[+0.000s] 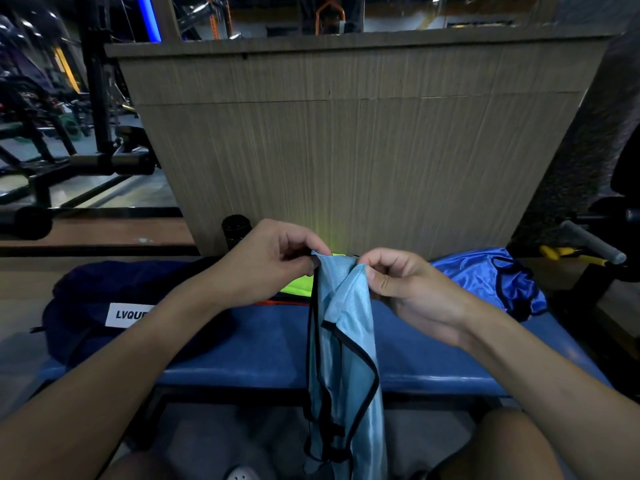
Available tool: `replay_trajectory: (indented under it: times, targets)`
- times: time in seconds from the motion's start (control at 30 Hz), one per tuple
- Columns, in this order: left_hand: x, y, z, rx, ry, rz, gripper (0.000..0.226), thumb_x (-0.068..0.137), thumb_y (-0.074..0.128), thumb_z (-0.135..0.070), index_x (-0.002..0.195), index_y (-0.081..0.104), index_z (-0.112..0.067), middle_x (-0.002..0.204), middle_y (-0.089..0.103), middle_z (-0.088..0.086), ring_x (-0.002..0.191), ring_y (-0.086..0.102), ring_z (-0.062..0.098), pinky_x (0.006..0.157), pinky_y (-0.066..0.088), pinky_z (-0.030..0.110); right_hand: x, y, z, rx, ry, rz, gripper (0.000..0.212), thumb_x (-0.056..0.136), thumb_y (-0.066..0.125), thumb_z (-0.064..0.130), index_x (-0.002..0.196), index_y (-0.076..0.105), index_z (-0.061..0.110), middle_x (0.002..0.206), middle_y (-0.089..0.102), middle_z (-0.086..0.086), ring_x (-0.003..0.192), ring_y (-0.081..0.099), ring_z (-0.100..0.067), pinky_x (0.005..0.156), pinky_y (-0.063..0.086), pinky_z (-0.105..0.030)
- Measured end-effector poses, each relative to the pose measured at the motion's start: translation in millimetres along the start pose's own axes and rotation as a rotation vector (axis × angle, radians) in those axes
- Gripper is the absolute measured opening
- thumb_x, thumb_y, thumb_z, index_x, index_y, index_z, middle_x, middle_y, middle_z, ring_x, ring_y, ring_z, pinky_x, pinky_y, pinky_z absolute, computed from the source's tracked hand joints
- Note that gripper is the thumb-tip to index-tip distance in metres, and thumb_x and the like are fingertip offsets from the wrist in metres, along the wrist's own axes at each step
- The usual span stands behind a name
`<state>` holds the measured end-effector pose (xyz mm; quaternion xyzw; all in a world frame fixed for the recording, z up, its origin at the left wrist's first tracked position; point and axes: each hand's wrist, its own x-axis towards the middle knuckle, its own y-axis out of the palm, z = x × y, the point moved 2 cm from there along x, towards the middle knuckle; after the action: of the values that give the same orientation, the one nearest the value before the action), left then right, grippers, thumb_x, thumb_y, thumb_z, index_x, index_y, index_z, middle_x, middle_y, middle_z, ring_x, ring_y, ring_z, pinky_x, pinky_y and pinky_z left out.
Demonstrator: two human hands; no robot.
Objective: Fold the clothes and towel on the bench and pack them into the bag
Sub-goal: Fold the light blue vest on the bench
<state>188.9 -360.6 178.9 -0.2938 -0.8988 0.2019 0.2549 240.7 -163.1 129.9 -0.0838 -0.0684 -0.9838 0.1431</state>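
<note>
A light blue vest with black trim (349,341) hangs in front of the blue padded bench (270,355), reaching below its front edge. My left hand (266,261) pinches the vest's top edge on the left side. My right hand (405,285) pinches the same top edge on the right, fingers curled round the cloth. A dark navy bag with a white label (104,299) lies on the bench's left end, partly behind my left forearm. A royal blue vest (485,278) lies crumpled on the bench's right end. A neon yellow-green garment (298,285) lies behind the hanging vest, mostly hidden.
A wooden panel wall (346,150) rises right behind the bench. A black bottle (236,230) stands at its foot. Gym machines (69,140) fill the left background, and a grey handle with yellow parts (588,244) sticks out at the right.
</note>
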Motion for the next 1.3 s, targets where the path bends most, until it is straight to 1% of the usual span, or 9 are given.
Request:
replay_trajectory:
  times: [0.17, 0.27, 0.37, 0.53, 0.67, 0.77, 0.93, 1.1, 1.3]
  targets:
    - [0.0, -1.4, 1.1, 0.011, -0.022, -0.026, 0.024, 0.089, 0.056, 0.017, 0.092, 0.072, -0.002, 0.076, 0.073, -0.010, 0.070, 0.063, -0.004, 0.067, 0.047, 0.010, -0.8, 0.3, 3.9, -0.052, -0.065, -0.081, 0.020, 0.088, 0.070, 0.027, 0.091, 0.069, 0.007, 0.091, 0.055, -0.020, 0.085, 0.044, -0.029, 0.082, 0.036, -0.041]
    - [-1.4, -3.3, 7.1, 0.024, -0.052, -0.103, 0.019, 0.089, 0.062, 0.010, 0.095, 0.074, -0.004, 0.083, 0.075, -0.003, 0.077, 0.068, 0.005, 0.072, 0.052, 0.016, -3.7, -2.6, 9.5, -0.145, -0.114, -0.204, 0.013, 0.097, 0.056, 0.007, 0.089, 0.065, 0.000, 0.076, 0.063, -0.010, 0.064, 0.057, -0.009, 0.065, 0.045, -0.015]
    - [-3.0, -3.7, 12.7, 0.018, -0.097, -0.183, 0.015, 0.087, 0.069, 0.004, 0.093, 0.074, -0.009, 0.083, 0.075, -0.003, 0.077, 0.068, 0.007, 0.074, 0.055, 0.017, -4.9, -5.5, 12.4, -0.182, -0.143, -0.297, 0.015, 0.097, 0.051, -0.002, 0.085, 0.059, 0.001, 0.048, 0.053, 0.014, 0.036, 0.048, 0.000, 0.042, 0.038, -0.007]
    - [-4.7, 3.7, 18.3, -0.171, -0.161, -0.267, 0.018, 0.086, 0.066, 0.011, 0.088, 0.070, -0.007, 0.073, 0.071, -0.001, 0.066, 0.067, 0.013, 0.065, 0.056, 0.022, -8.2, -9.6, 9.4, -0.434, -0.322, -0.401, 0.011, 0.091, 0.065, 0.002, 0.083, 0.069, 0.009, 0.086, 0.059, -0.004, 0.080, 0.056, -0.013, 0.079, 0.045, -0.029]
    - [-6.8, 10.1, 20.9, -0.266, -0.151, -0.283, 0.021, 0.083, 0.073, 0.005, 0.099, 0.071, -0.008, 0.097, 0.075, 0.008, 0.090, 0.071, 0.016, 0.087, 0.056, 0.025, -14.6, -8.1, 7.3, -0.589, -0.362, -0.408, 0.013, 0.090, 0.067, 0.004, 0.081, 0.069, 0.014, 0.079, 0.053, 0.015, 0.078, 0.053, -0.003, 0.078, 0.041, -0.019]
    - [-6.3, 21.3, 23.4, -0.182, -0.176, -0.236, 0.038, 0.083, 0.077, -0.009, 0.116, 0.065, -0.024, 0.119, 0.068, -0.002, 0.106, 0.067, 0.008, 0.088, 0.053, 0.022, -17.4, -7.9, 5.3, -0.604, -0.367, -0.379, 0.010, 0.090, 0.067, 0.006, 0.083, 0.069, 0.013, 0.080, 0.055, 0.015, 0.079, 0.055, -0.005, 0.078, 0.042, -0.022]
    - [-0.6, 27.6, 32.5, -0.277, -0.328, -0.302, 0.033, 0.083, 0.079, -0.029, 0.113, 0.065, -0.032, 0.096, 0.076, 0.008, 0.095, 0.072, 0.022, 0.090, 0.055, 0.039, -21.9, -7.5, 6.0, -0.603, -0.370, -0.365, 0.007, 0.088, 0.064, 0.015, 0.082, 0.067, 0.017, 0.082, 0.056, 0.009, 0.078, 0.055, -0.009, 0.077, 0.044, -0.026]
    - [1.2, 28.8, 22.2, -0.294, -0.214, -0.359, 0.017, 0.087, 0.072, -0.004, 0.096, 0.075, -0.018, 0.082, 0.075, 0.002, 0.080, 0.068, 0.006, 0.075, 0.052, 0.017, -26.7, -15.8, 7.6, -0.718, -0.379, -0.432, 0.012, 0.092, 0.063, 0.010, 0.083, 0.065, 0.017, 0.083, 0.060, 0.012, 0.080, 0.057, -0.007, 0.078, 0.042, -0.019]
    - [4.0, 30.9, 6.5, -0.135, -0.100, -0.291, 0.022, 0.083, 0.077, -0.006, 0.099, 0.075, -0.022, 0.083, 0.076, -0.009, 0.083, 0.070, 0.001, 0.079, 0.052, 0.014, -28.1, -19.1, 7.7, -0.793, -0.293, -0.563, 0.018, 0.094, 0.063, 0.013, 0.082, 0.063, 0.027, 0.090, 0.060, 0.013, 0.094, 0.056, -0.008, 0.086, 0.040, -0.017]
